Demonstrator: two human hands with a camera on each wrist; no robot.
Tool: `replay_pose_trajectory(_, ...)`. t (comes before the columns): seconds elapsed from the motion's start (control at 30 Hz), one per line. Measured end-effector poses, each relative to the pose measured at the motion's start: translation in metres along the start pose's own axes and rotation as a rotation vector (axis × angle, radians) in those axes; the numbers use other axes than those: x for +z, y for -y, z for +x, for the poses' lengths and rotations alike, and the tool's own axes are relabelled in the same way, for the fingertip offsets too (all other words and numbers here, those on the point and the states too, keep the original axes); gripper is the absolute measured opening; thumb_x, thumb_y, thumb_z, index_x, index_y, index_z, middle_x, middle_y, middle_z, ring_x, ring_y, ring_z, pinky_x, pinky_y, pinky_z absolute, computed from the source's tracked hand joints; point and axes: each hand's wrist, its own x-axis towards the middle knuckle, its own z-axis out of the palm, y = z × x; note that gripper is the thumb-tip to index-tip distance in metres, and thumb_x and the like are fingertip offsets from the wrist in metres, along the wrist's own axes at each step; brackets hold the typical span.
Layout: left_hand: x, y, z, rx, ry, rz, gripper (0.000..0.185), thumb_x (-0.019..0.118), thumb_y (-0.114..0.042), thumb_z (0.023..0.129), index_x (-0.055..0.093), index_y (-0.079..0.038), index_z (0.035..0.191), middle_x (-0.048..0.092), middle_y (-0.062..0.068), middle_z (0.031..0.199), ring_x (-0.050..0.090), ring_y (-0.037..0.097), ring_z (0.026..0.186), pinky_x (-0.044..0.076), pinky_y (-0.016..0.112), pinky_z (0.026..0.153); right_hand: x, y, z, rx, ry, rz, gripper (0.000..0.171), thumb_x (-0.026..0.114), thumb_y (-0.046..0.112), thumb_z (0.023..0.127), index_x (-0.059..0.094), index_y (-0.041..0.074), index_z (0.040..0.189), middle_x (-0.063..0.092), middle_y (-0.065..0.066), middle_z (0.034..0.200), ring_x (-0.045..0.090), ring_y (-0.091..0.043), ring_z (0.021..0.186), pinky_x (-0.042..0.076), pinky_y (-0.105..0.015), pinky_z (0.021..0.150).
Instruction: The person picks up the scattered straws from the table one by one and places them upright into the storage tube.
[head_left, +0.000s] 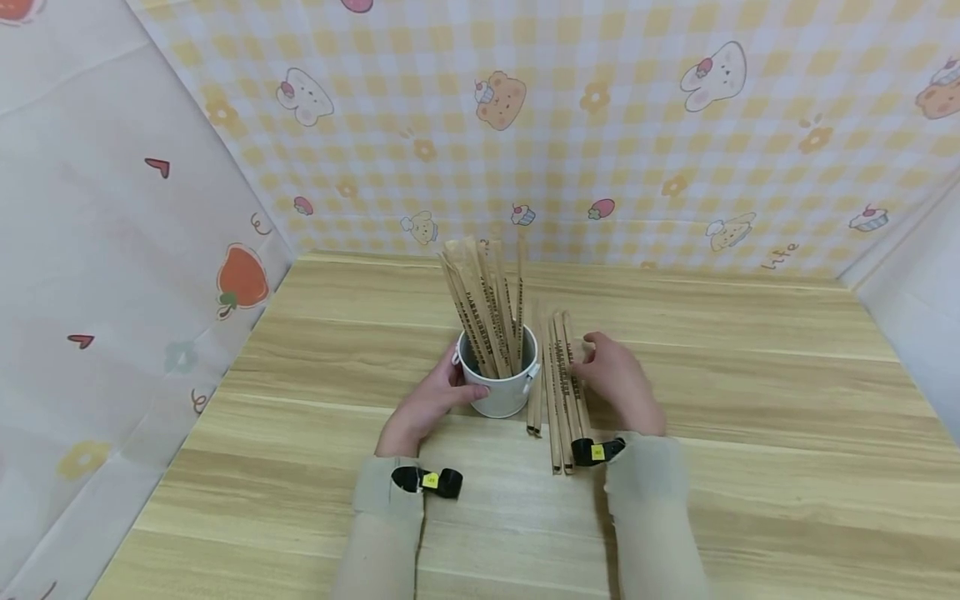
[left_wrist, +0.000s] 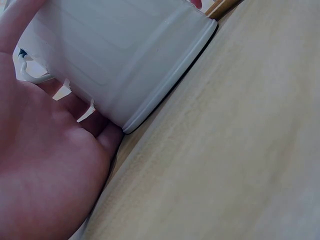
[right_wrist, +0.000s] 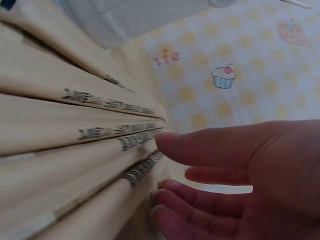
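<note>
Paper-wrapped chopsticks (head_left: 558,387) lie in a loose row on the wooden table (head_left: 750,400), just right of a white cup (head_left: 501,392) that stands upright with more wrapped chopsticks in it. The right hand (head_left: 617,379) rests over the row, fingers relaxed and slightly spread, fingertips (right_wrist: 167,142) touching the wrappers, gripping nothing. The left hand (head_left: 427,404) curls around the cup's left side, its palm (left_wrist: 45,165) against the wall. Both forearms reach in from the near edge.
</note>
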Motion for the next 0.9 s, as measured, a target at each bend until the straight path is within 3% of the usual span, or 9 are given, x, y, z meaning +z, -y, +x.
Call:
replay_pose_trajectory(0.17, 0.006, -0.016, -0.004, -0.022, 0.004, 0.002, 0.09, 0.067, -0.005, 0.075, 0.013, -0.027, 0.143, 0.028, 0.005, 0.141, 0.028, 0.021, 0.127, 0.021, 0.038, 0.104, 0.005, 0.001, 0.003, 0.018, -0.013, -0.015, 0.044, 0.063, 0.019, 0.078, 0.052, -0.004, 0.114, 0.061, -0.01, 0.088, 0.057, -0.02, 0.07, 0.045, -0.037, 0.07)
replay_pose_trajectory(0.33, 0.008, -0.022, -0.005, -0.035, 0.006, 0.009, 0.089, 0.065, -0.002, 0.076, 0.011, -0.024, 0.143, 0.027, 0.006, 0.142, 0.026, 0.021, 0.128, 0.021, 0.037, 0.104, 0.007, 0.001, 0.003, 0.044, -0.011, -0.005, 0.015, 0.058, 0.015, 0.079, 0.062, 0.002, 0.085, 0.059, -0.005, 0.066, 0.056, -0.015, 0.054, 0.044, -0.031, 0.059)
replay_pose_trajectory(0.5, 0.007, -0.021, -0.005, -0.035, 0.003, 0.023, 0.09, 0.066, -0.003, 0.075, 0.01, -0.024, 0.143, 0.027, 0.006, 0.141, 0.027, 0.022, 0.128, 0.021, 0.038, 0.104, 0.007, 0.002, 0.001, 0.039, 0.006, -0.032, 0.022, 0.055, 0.016, 0.077, 0.06, 0.005, 0.059, 0.05, -0.002, 0.045, 0.048, -0.016, 0.041, 0.039, -0.029, 0.047)
replay_pose_trajectory(0.6, 0.007, -0.021, -0.005, -0.039, -0.001, 0.021, 0.09, 0.066, -0.002, 0.075, 0.01, -0.023, 0.143, 0.026, 0.007, 0.142, 0.026, 0.023, 0.128, 0.021, 0.038, 0.104, 0.006, 0.001, 0.0, 0.056, 0.039, 0.01, 0.025, 0.055, 0.018, 0.079, 0.06, 0.003, 0.06, 0.052, -0.003, 0.047, 0.05, -0.016, 0.041, 0.042, -0.029, 0.048)
replay_pose_trajectory(0.77, 0.007, -0.022, -0.006, -0.046, 0.0, 0.013, 0.09, 0.065, -0.002, 0.076, 0.009, -0.022, 0.143, 0.026, 0.007, 0.142, 0.026, 0.022, 0.128, 0.022, 0.037, 0.104, 0.002, -0.004, -0.001, 0.089, 0.104, 0.14, 0.021, 0.057, 0.019, 0.084, 0.063, -0.001, 0.08, 0.059, -0.008, 0.064, 0.058, -0.017, 0.051, 0.05, -0.029, 0.054)
replay_pose_trajectory(0.9, 0.008, -0.023, -0.007, -0.052, 0.004, 0.014, 0.09, 0.065, -0.003, 0.076, 0.01, -0.024, 0.143, 0.026, 0.006, 0.142, 0.027, 0.021, 0.128, 0.023, 0.037, 0.104, -0.007, -0.004, -0.005, 0.084, 0.098, 0.173, 0.021, 0.055, 0.019, 0.085, 0.062, -0.001, 0.085, 0.058, -0.008, 0.066, 0.058, -0.017, 0.054, 0.05, -0.029, 0.055)
